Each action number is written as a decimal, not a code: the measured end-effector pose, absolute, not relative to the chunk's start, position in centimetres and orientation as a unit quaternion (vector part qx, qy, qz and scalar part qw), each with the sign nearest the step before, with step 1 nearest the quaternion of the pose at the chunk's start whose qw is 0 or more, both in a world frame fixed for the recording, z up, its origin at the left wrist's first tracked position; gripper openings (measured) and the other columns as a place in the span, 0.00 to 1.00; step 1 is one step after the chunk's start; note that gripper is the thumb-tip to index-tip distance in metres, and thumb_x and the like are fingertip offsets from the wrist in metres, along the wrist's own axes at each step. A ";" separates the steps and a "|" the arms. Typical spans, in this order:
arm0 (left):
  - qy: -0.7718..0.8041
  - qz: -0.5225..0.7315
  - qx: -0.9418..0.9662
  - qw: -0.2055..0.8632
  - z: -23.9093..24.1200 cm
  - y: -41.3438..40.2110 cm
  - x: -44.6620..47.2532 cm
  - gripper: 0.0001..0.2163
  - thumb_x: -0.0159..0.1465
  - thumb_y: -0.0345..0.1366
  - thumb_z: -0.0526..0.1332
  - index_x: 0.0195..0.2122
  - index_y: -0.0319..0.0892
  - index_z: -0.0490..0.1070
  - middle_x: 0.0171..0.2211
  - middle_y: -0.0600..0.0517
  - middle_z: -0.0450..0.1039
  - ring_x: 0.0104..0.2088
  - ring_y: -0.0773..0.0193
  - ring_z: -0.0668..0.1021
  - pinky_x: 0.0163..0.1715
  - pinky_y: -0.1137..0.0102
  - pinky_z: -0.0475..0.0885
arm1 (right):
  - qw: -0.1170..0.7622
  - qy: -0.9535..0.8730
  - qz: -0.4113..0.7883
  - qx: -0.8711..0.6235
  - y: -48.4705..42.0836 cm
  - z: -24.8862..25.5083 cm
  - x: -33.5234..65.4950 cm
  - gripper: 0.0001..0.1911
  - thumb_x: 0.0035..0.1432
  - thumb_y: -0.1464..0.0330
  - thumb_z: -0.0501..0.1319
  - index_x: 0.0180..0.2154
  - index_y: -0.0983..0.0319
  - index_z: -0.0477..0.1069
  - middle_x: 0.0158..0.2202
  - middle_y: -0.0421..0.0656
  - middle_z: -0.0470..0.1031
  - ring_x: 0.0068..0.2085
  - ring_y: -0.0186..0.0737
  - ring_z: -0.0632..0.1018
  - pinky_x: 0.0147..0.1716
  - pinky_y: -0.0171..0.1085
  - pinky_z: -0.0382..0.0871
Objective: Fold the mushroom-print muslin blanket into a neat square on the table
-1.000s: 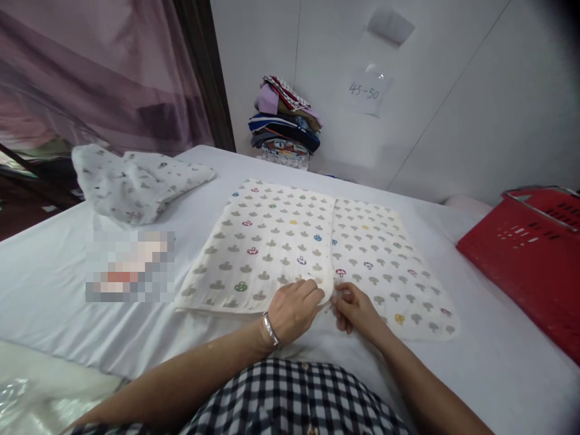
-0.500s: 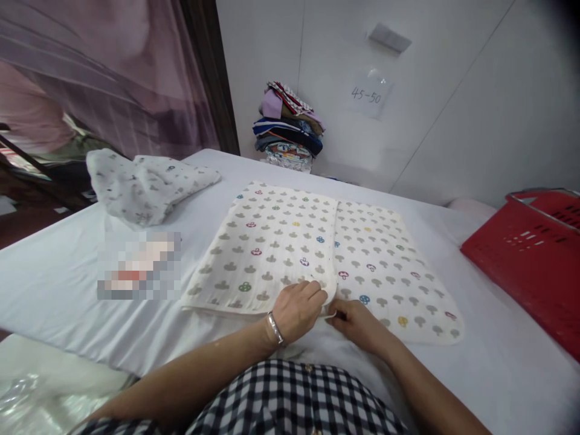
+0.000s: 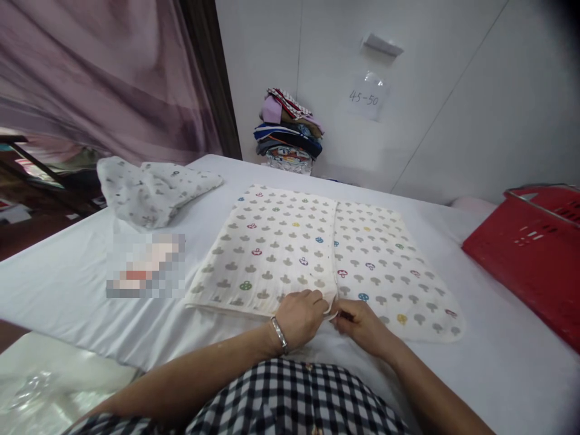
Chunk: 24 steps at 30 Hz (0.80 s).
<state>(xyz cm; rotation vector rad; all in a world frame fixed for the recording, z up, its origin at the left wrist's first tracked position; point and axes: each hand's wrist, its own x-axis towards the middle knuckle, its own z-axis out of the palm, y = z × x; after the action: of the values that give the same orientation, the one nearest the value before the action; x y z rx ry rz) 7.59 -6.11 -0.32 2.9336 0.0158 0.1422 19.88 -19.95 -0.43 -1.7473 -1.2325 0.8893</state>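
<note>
A cream cloth with a mushroom print [image 3: 290, 254] lies flat on the white table [image 3: 67, 284], its left half folded over as a thicker layer. My left hand [image 3: 299, 317], with a metal bracelet on the wrist, is closed on the near edge of the folded layer at the fold line. Right beside it, my right hand [image 3: 362, 326] pinches the cloth's near edge. Both hands almost touch at the table's front.
A crumpled cloth of the same print [image 3: 151, 190] lies at the back left. A stack of folded coloured clothes [image 3: 289, 133] stands against the wall. A red plastic basket [image 3: 534, 254] sits at the right. A paper note [image 3: 365, 96] hangs on the wall.
Both hands have slid a little toward me along the cloth's near edge, and the right hand now pinches it. The view has shifted slightly.
</note>
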 end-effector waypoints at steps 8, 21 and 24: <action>-0.013 0.024 0.991 0.134 0.2 -6.5 7.1 0.14 0.60 0.45 0.54 0.42 0.43 0.63 0.38 0.51 0.66 0.37 0.62 0.69 0.35 0.67 0.67 | 0.480 -0.401 0.422 -0.656 -20.0 -1.4 19.9 0.02 0.51 0.69 0.58 0.29 0.59 0.65 0.22 0.35 0.67 0.24 0.32 0.68 0.25 0.32 0.62; -0.041 0.053 0.994 0.087 -1.6 -6.4 7.6 0.05 0.64 0.33 0.50 0.36 0.42 0.64 0.33 0.51 0.67 0.34 0.64 0.69 0.31 0.69 0.64 | 0.497 -0.348 0.421 -0.675 -19.8 -0.8 21.4 0.13 0.55 0.58 0.56 0.33 0.61 0.63 0.23 0.37 0.68 0.22 0.31 0.70 0.19 0.30 0.59; -0.051 0.035 0.994 0.088 -1.8 -6.4 7.6 0.05 0.64 0.32 0.50 0.36 0.42 0.64 0.33 0.51 0.67 0.34 0.63 0.69 0.30 0.68 0.64 | 0.490 -0.336 0.380 -0.709 -19.1 -0.8 22.9 0.13 0.54 0.57 0.56 0.30 0.61 0.63 0.24 0.38 0.70 0.21 0.30 0.70 0.19 0.30 0.60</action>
<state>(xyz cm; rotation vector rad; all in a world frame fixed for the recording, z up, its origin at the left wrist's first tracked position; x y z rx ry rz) 7.64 -6.40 -1.80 2.9588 -0.1528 0.1041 22.89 -19.09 -0.79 -1.7210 -0.8169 0.9225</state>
